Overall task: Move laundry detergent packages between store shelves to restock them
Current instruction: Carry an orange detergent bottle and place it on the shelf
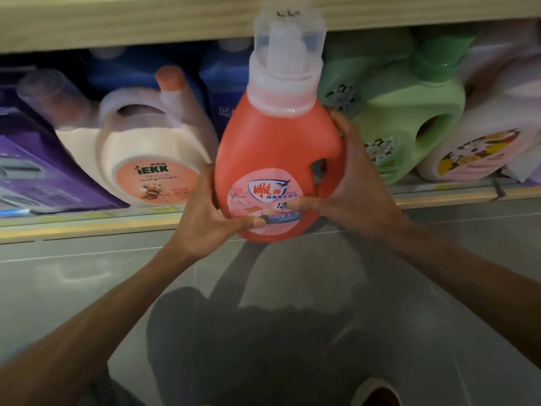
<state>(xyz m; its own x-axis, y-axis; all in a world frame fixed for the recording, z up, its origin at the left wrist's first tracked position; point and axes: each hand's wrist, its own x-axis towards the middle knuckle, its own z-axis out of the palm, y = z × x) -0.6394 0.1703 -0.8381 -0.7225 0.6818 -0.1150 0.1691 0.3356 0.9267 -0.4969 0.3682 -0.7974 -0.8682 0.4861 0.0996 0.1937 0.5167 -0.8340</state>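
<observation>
Grey floor tiles (73,273) lie nearest, with two bare forearms reaching up and forward over them. Both hands are clamped on one orange-red detergent bottle (272,136). The left hand (205,212) cups its lower left side with the thumb on the label. The right hand (357,183) wraps the handle side, thumb also on the label, and sits a little higher.

The bottle is held clear of the shelf, just out from the shelf's front edge (87,227). Its long axis is upright and its clear cap (289,33) overlaps the board above (117,22).

Beyond it, a white jug (140,148) leans on the left and a green bottle (409,112) on the right. I'd guess it goes straight back between them, dipping the cap under that board. The bottle hides whatever room is there.
</observation>
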